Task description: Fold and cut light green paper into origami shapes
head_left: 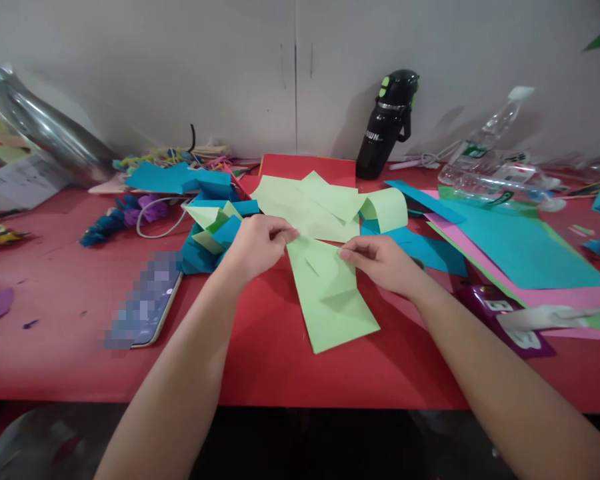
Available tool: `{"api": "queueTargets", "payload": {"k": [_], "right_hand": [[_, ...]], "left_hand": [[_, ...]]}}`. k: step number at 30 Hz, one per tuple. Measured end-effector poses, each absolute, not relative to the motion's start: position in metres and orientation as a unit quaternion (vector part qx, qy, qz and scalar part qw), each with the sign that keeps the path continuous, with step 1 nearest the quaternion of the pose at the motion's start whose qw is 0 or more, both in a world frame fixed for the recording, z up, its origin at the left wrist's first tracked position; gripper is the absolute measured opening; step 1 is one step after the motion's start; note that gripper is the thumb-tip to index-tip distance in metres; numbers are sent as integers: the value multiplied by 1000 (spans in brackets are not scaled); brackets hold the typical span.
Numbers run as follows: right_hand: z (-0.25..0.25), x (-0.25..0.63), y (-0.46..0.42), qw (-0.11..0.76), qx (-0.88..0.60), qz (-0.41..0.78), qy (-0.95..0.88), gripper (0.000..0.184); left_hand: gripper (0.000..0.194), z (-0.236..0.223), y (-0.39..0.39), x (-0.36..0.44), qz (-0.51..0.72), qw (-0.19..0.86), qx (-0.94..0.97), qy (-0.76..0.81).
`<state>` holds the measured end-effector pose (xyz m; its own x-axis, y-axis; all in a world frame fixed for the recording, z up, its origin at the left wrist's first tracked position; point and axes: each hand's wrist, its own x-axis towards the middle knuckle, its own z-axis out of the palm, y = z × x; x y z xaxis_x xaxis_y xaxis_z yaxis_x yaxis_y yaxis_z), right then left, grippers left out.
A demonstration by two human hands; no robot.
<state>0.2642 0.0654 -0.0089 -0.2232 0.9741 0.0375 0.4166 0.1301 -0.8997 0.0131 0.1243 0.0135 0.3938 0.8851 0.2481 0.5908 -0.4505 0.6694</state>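
A light green paper strip (330,300) lies on the red table (270,360) in front of me, folded in the middle. My left hand (255,247) pinches the strip's upper left edge with closed fingers. My right hand (380,261) pinches its right edge at the fold, fingers pressed together. More light green paper pieces (310,203) lie just behind the hands, one curling up at the right end.
Folded blue and green paper (213,237) sits left of my hands, with a phone (147,303) beside it. Blue, pink and green sheets (520,257) lie at the right. A black bottle (387,123) and a clear plastic bottle (485,157) stand by the wall.
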Motion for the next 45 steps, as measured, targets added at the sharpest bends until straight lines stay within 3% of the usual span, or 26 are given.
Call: {"api": "queueTargets", "payload": {"k": [9,22,28,34,41,45], "right_hand": [[-6,274,65,339,-556,442,-617,37],[-4,277,63,316,-507,479,-643,31],[-8,260,60,300,-466,474,-684,36],[-8,256,59,286,-459,462,-703,39],[-3,264,61,309,-490,451,-679,35],[0,269,62,298,-511,452,-667,34]], "left_hand": [[28,15,119,16,283,216,809,467],[26,18,113,24,281,366,778,427],[33,14,97,46,237,348,818,392],[26,13,96,46,200,382,826,363],[26,21,111,25,246,346,801,423],[29,27,115,14,207,408,789,411]]}}
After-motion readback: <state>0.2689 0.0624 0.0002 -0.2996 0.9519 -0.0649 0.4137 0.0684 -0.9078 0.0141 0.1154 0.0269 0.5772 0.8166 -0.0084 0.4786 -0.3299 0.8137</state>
